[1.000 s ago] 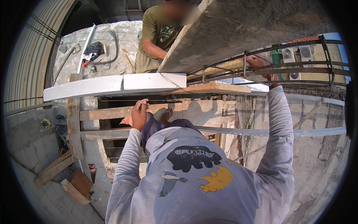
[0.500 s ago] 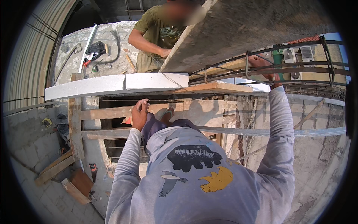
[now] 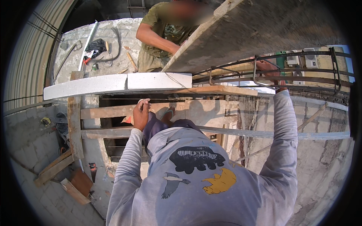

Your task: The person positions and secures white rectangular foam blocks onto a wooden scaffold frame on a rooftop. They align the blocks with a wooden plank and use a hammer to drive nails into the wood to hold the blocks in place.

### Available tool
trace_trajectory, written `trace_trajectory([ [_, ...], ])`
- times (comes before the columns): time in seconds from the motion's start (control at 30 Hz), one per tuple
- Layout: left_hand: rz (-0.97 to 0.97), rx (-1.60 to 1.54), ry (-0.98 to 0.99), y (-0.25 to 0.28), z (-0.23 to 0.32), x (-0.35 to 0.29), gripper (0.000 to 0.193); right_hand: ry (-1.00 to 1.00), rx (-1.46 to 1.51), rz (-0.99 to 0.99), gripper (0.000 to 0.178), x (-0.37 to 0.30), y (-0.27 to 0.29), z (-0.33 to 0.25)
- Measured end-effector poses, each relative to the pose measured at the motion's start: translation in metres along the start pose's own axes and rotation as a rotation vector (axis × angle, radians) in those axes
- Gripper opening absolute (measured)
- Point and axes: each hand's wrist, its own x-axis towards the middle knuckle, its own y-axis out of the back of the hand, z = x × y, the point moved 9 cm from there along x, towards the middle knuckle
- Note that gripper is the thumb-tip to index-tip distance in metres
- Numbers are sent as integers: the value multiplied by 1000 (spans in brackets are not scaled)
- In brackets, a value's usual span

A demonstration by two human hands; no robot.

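Note:
My right hand (image 3: 267,69) reaches up at the right into a cage of steel rebar (image 3: 313,70). Its fingers are closed on the cage beside a square stirrup, and bars partly hide them. My left hand (image 3: 141,114) is raised over my thigh with thumb and fingers pinched together; whatever is in them is too small to make out. Just beyond it lie two white blocks (image 3: 160,81) (image 3: 86,87) end to end. A wooden plank (image 3: 222,90) runs under the rebar cage. Above the cage slants a large rough panel (image 3: 252,35).
Across the blocks, a co-worker (image 3: 156,35) in a green shirt crouches behind the panel. Tools, a black bag (image 3: 97,46) and a hammer (image 3: 132,61) lie on the far slab. Wooden boards (image 3: 107,113) cross a dark opening below. A metal channel (image 3: 271,133) spans the right side.
The rebar cage has shifted slightly down and right, with my right hand on it. The co-worker's arm has moved a little right. My left hand stays nearly in place.

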Motion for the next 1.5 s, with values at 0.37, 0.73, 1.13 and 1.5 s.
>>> trace_trajectory([
  [0.37,13,231,-162,-6,53,-1,27,-73,48,6,16,0,6,1],
  [0.73,18,479,-571,-48,162,2,19,-106,81,24,17,-2,11,5],
  [1.13,33,563,-771,-61,184,11,18,-112,106,43,19,-1,12,12],
  [1.5,12,546,-768,-58,179,8,19,-197,214,47,22,2,9,45],
])
